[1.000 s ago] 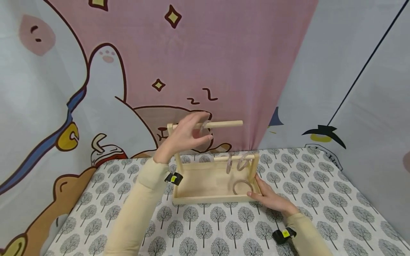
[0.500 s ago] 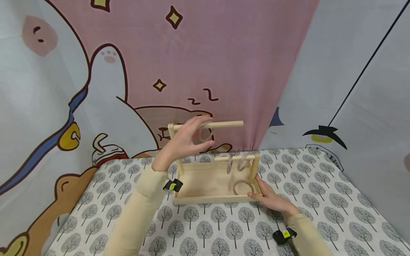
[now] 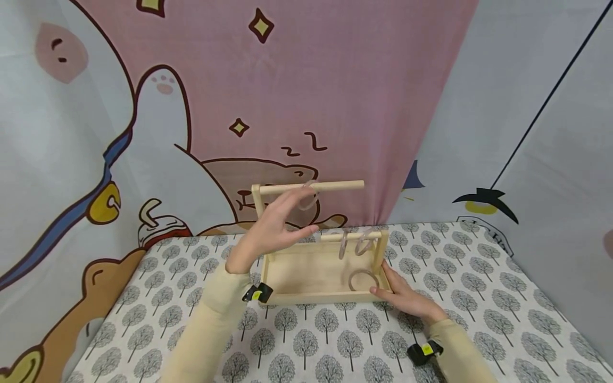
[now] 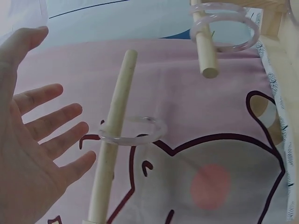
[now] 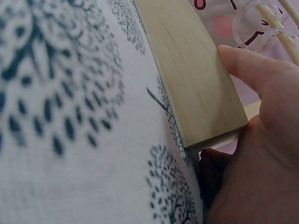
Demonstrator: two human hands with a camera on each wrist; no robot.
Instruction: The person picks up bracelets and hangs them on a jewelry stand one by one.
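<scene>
A wooden jewelry stand (image 3: 306, 271) with a tray base rests on the table. A translucent pinkish bangle (image 4: 126, 140) hangs round its upper rod (image 3: 340, 185). My left hand (image 3: 273, 229) is just left of and below that bangle, fingers spread and apart from it in the left wrist view. Two more bangles hang on the lower rod (image 3: 329, 238), and another bangle (image 3: 362, 271) lies in the tray's right end. With my right hand (image 3: 409, 299) I grip the stand's right front corner, thumb over the rim; some of those fingers are hidden.
The table is covered by a tree-print cloth (image 3: 328, 343). Right behind it hangs a cartoon curtain (image 3: 373, 96). The upper rod's right end is free, while the lower rod's free end points left. Black bands with yellow marks circle both wrists.
My left hand has let go of the bangle on the upper rod and drawn down and slightly left. The bangle stays hanging there. My right hand has kept its grip on the corner.
</scene>
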